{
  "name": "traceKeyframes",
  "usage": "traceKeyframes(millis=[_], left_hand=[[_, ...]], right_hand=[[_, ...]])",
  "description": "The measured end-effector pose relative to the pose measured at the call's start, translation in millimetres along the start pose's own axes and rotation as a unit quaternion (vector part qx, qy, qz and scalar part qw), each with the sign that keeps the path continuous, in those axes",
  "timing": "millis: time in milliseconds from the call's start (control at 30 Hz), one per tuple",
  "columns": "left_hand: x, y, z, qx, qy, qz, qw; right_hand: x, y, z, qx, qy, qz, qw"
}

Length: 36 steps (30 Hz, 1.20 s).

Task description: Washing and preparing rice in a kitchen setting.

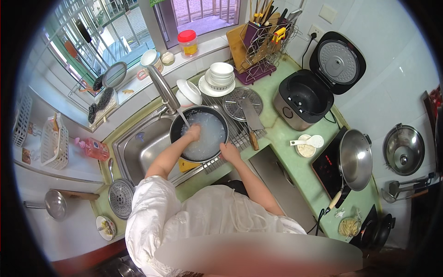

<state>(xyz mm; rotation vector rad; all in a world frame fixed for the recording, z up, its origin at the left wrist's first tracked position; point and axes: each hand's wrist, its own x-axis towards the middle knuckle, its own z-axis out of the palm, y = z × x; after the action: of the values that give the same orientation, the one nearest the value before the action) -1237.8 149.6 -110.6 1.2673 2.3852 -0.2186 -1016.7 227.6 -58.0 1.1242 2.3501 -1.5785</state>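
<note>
Cloudy whitish water fills most of a dark non-stick pot (222, 122), which sits across the right side of the steel sink (145, 145) and a metal drying rack (238, 138). From the tap (162, 85) a stream runs into the pot. My left hand (194, 132) is in the pot beside that stream. Its fingers dip into the cloudy water, so their pose is partly hidden. At the pot's near right rim, my right hand (229, 152) grips the edge. Something yellow (188, 166) shows beneath the pot's near side.
Right of the pot, a cleaver (252, 116) lies over a perforated steamer plate (235, 102). Stacked bowls (221, 74) stand behind. An open rice cooker (294, 104), a bowl with a white scoop (306, 149) and a wok (356, 159) occupy the right counter. A pink soap bottle (95, 149) stands left.
</note>
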Motion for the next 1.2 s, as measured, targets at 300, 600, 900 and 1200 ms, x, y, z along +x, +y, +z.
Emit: traceKeyframes(millis=[300, 600, 900, 1200], left_hand=[[-2.1, 16.0, 31.9, -0.082, -0.046, 0.212, 0.973], [-32.9, -9.7, 11.7, 0.155, -0.205, 0.211, 0.943], [18.4, -30.6, 37.6, -0.046, 0.05, 0.001, 0.998], [-18.5, 6.0, 22.8, -0.103, -0.074, 0.259, 0.957]], right_hand=[[11.0, 7.8, 8.5, -0.02, 0.002, -0.008, 1.0], [8.0, 3.2, 10.0, -0.01, -0.008, -0.016, 1.0], [7.2, -1.7, 17.0, -0.016, 0.023, -0.016, 0.999], [9.6, 5.6, 11.6, -0.012, 0.01, -0.008, 1.0]])
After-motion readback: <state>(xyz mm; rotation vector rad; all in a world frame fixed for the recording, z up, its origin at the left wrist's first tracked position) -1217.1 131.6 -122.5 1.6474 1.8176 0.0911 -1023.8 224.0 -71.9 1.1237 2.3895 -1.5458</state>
